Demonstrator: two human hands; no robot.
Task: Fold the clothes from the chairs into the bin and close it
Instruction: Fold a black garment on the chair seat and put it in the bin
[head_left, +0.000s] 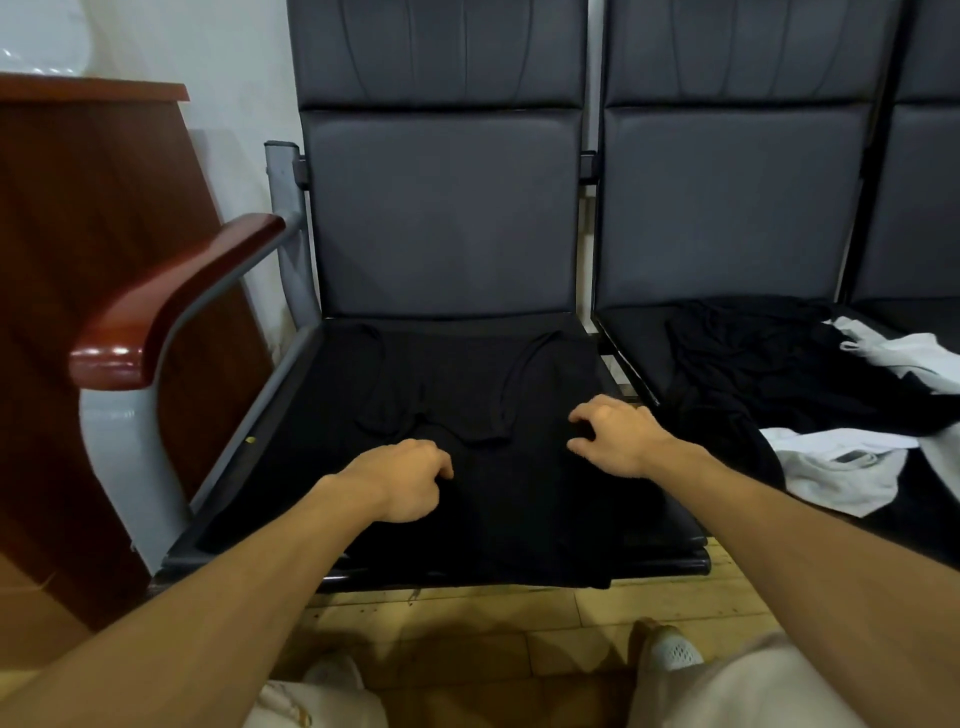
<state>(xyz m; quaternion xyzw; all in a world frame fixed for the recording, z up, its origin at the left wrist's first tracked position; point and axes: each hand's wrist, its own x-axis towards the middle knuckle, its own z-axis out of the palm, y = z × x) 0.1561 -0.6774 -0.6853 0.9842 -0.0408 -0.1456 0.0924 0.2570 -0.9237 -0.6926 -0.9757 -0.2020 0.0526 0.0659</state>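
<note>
On the seat (270, 415), left hand (405, 480) and right hand (615, 436) pinch a black top (467, 374), edges indistinct.

black top (467, 395): spread flat on L chair seat (270, 431) — straps toward backrest
pile (753, 374): black + white clothes, crumpled — on next seat (634, 338)

Row of dark padded chairs (441, 208) at 12 o'clock against a white wall (234, 52); reddish wooden cabinet (78, 234) at 9 o'clock; pale wooden floor (597, 608) at 6 o'clock.
</note>
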